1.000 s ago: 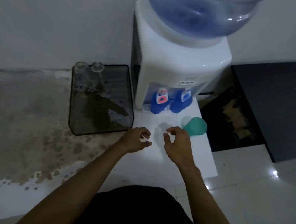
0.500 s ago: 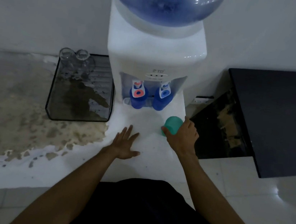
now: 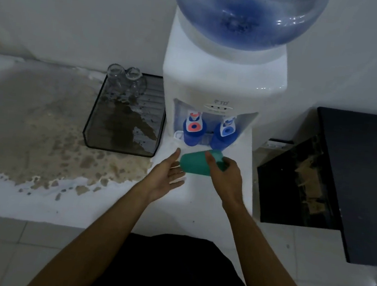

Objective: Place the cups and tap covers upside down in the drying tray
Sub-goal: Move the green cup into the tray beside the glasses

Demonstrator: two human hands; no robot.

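Now, cup: lying sideways in my grip just in front of the taps, likely mid-turn for going in upside down.
Right hand: closed round the cup's far end.
Left hand: open, palm up, touching the cup's near end.
Tray: left of the dispenser, two glasses inverted at the back.

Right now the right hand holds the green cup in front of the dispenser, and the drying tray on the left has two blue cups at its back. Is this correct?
Not quite. In the head view the right hand does hold the green cup in front of the dispenser, but the two cups at the back of the tray are clear glass, not blue. The blue pieces sit on the dispenser's taps.
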